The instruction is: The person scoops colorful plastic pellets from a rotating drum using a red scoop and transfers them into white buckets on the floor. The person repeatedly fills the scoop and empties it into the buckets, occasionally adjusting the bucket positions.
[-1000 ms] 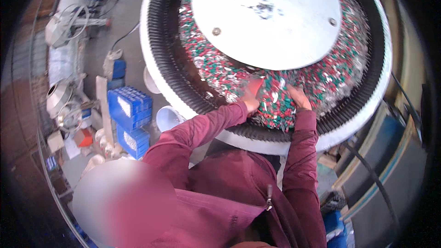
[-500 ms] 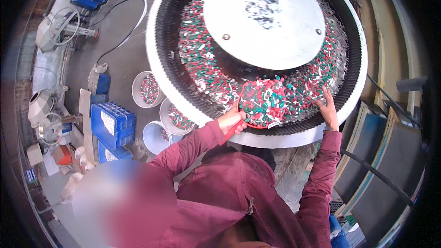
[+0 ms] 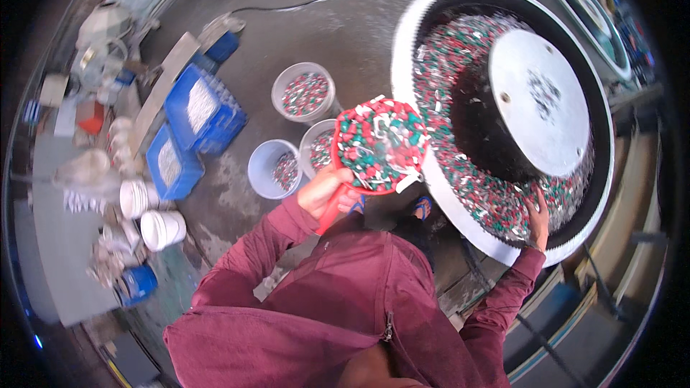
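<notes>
Head view: I watch the left hand (image 3: 325, 192) gripping a heaped red scoop (image 3: 330, 215) by its handle.
Just ahead of that hand, red, green and white pieces (image 3: 381, 140) crowd the rim, one white piece (image 3: 407, 183) jutting out; I judge a tilt or quick swing could spill them onto the floor (image 3: 223, 201), missing the buckets (image 3: 317, 131) beyond. Well rightward, the right hand (image 3: 537, 223), fingers spread, touches pieces in the tub (image 3: 408, 50).
</notes>
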`<state>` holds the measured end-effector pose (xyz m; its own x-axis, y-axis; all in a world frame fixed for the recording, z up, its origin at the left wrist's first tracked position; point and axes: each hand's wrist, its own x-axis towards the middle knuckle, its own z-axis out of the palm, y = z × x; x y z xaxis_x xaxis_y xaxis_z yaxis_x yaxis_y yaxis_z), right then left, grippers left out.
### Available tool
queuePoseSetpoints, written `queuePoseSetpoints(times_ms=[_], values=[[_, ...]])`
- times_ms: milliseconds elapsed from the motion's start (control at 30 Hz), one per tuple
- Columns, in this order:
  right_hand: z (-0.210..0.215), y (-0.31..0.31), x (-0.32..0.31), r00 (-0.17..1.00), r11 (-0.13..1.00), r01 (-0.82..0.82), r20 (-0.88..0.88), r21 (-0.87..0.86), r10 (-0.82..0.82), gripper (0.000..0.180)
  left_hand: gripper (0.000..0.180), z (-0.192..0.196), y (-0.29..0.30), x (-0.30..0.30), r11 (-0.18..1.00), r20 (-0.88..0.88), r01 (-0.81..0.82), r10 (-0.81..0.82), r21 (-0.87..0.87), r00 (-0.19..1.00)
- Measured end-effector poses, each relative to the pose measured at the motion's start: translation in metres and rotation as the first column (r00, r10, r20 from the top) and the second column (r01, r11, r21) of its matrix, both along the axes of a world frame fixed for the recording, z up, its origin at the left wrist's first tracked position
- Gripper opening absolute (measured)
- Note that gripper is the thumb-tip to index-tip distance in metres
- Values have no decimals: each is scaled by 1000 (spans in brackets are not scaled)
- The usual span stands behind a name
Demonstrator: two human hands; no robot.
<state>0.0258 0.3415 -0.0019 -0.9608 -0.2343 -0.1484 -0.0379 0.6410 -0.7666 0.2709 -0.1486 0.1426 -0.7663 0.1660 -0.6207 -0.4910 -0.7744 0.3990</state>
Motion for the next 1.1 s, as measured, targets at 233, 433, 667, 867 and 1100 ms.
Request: queuePoseSetpoints(times_ms=[233, 433, 667, 867, 1100], values=[[7, -64, 17, 985, 999, 41, 169, -35, -35, 53, 14, -8, -128, 132, 881, 98, -360, 405, -306, 909], [33, -82, 40, 935, 988, 149, 320, 42, -154, 56, 41, -58, -212, 218, 580, 88, -474, 688, -662, 720], [64, -68, 43, 942, 973, 149, 275, 176, -194, 55, 94, -157, -261, 262, -225, 301, 506, 583, -833, 755], [106, -65, 53, 936, 907, 175, 221, 383, -274, 53, 99, -237, -276, 261, -334, 385, 642, 581, -690, 717], [135, -64, 63, 951, 873, 166, 159, 458, -264, 53, 93, -266, -272, 265, -462, 206, 620, 672, -634, 712]])
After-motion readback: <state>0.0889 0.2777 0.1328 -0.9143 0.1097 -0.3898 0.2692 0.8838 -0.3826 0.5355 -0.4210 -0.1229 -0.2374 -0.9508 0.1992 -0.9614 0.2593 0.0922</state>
